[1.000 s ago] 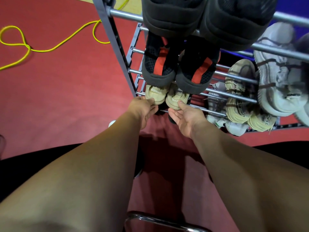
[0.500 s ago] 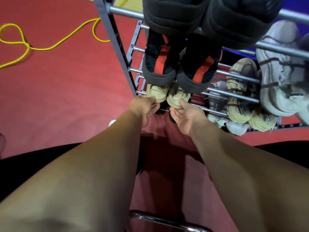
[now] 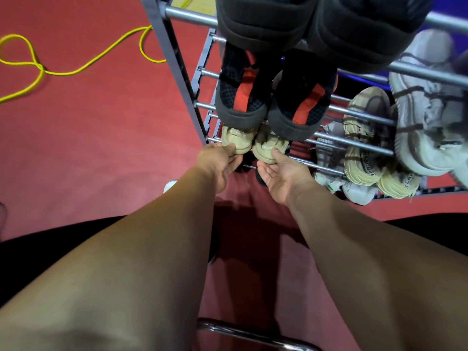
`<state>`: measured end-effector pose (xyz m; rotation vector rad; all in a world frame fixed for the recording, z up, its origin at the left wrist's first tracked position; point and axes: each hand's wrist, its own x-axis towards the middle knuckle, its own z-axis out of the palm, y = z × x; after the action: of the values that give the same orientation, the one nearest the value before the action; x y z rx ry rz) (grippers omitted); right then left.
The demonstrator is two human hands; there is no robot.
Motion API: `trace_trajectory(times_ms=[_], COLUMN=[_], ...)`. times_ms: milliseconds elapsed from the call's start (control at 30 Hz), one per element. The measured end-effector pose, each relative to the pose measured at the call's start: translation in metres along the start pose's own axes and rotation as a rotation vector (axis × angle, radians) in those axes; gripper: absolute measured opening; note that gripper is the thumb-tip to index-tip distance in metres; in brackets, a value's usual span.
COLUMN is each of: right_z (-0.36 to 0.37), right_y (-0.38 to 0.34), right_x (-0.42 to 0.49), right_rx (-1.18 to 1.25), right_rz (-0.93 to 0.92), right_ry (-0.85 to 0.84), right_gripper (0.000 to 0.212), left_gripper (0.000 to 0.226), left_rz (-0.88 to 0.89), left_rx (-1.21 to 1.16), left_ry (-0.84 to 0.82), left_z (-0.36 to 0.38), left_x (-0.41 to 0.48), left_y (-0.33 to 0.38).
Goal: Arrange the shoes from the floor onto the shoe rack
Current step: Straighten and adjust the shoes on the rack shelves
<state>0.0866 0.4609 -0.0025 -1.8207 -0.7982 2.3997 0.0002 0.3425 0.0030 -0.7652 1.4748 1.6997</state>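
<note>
Nearly done — the left hand [image 3: 220, 163] pinched the left tan shoe [image 3: 236, 141] at its heel, the right hand [image 3: 278, 171] gripped the right tan shoe [image 3: 269, 148], both on a low shoe rack [image 3: 177, 67] tier — only seating them seemed left

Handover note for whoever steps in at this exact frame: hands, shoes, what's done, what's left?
Hands: the left hand pinches the heel of the left beige shoe; the right hand, palm up, holds the right beige shoe with its thumb on the heel.
Shoes: both lie toe-in on a lower tier of the shoe rack, under the black-and-red pair.
Done: higher tiers hold shoes.
Left: seat this pair and let go. No other floor shoes are clearly in view.
</note>
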Motion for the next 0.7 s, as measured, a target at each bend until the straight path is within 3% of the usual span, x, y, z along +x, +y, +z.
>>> trace_trajectory(times_ms=[167,300,500,600,700], right_z=[-0.001,-0.003,-0.018,-0.034,-0.056], right_y=[0.0,0.002,-0.008,-0.014,-0.02], right_x=[0.0,-0.005,-0.036,-0.065,-0.095], right_rx=[0.002,-0.03,-0.192,-0.323,-0.435], right_rz=[0.016,0.027,-0.032,-0.085,-0.111], right_ry=[-0.005,-0.012,0.008,0.012,-0.033], right_gripper=[0.029,0.025,0.045,0.034,0.036], left_gripper=[0.004,0.028,0.046,0.032,0.022], left_rz=[-0.006,-0.035,-0.007,0.02,0.072], left_rx=[0.006,0.09,0.258,0.383,0.487], left_ry=[0.01,0.003,0.0,-0.057,-0.158], left_z=[0.0,-0.001,-0.008,0.0,0.015], left_x=[0.0,-0.008,-0.048,-0.082,-0.12], left_y=[-0.001,-0.004,-0.008,-0.003,0.003])
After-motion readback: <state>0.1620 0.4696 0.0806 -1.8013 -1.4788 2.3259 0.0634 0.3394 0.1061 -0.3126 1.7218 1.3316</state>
